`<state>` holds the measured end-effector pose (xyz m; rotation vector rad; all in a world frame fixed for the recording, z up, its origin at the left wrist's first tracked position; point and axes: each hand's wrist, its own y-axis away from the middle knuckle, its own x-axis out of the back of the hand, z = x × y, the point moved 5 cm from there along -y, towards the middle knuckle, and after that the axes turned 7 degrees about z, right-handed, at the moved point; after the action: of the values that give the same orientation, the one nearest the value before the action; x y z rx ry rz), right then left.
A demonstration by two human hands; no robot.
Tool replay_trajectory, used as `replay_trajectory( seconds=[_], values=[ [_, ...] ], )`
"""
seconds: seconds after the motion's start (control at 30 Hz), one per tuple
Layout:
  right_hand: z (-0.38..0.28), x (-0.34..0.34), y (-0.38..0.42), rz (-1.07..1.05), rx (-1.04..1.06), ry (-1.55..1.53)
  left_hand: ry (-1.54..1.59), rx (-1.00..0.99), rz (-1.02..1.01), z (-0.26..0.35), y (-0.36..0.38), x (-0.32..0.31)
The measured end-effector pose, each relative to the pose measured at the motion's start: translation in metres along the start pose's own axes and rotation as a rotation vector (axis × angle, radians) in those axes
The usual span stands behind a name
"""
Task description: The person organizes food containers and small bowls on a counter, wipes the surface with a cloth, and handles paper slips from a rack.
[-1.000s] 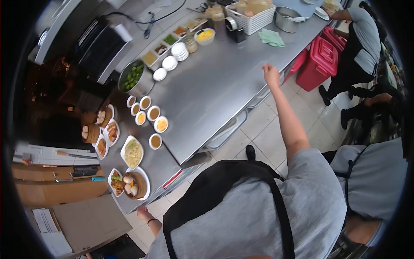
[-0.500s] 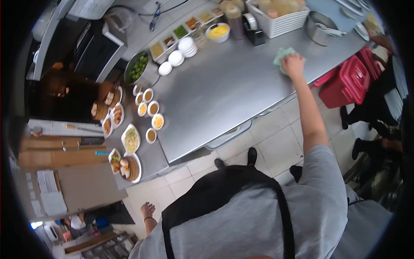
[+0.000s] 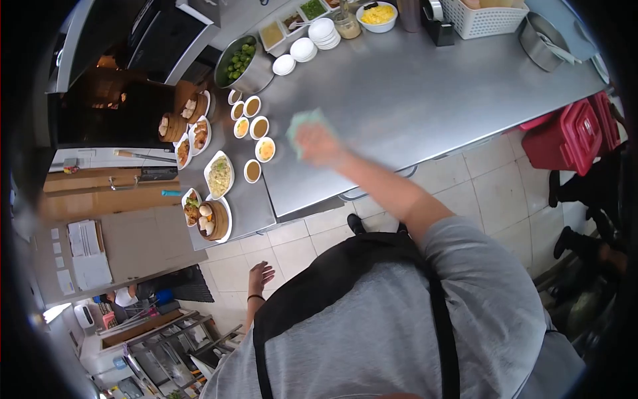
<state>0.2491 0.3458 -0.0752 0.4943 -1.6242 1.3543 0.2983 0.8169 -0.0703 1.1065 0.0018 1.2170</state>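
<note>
My right hand, blurred by motion, presses a pale green cloth onto the steel worktop. The cloth shows past the fingers, close to the small cups of brown sauce on the left. My left hand hangs low over the tiled floor, away from the worktop. Its fingers are loosely apart and hold nothing. To the left of the cloth, a white dish of fried rice and a bamboo steamer of buns stand near the counter's end.
Along the back are a pot of green vegetables, stacked white saucers, a bowl of yellow food and a white basket. A metal pot stands far right. Red bins and another person's legs are beyond the front edge.
My right hand has swept the cloth leftward across the worktop, from near the metal pot to beside the sauce cups. The view has shifted, and my left hand still hangs low.
</note>
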Motion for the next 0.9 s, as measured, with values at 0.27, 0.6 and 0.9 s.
replay_trajectory(
  seconds=[0.27, 0.6, 0.9],
  values=[
    [0.125, 0.107, 0.103, -0.254, 0.015, 0.077, -0.702, -0.251, -0.344, 0.019, -0.031, -0.065],
    [0.513, 0.133, 0.283, 0.141, -1.196, 0.53, -0.407, -0.192, -0.296, 0.078, -0.042, -0.063],
    [0.317, 0.169, 0.136, 0.714, -0.794, -0.252, -0.783, -0.417, -0.238, 0.099, -0.002, -0.102]
  ],
)
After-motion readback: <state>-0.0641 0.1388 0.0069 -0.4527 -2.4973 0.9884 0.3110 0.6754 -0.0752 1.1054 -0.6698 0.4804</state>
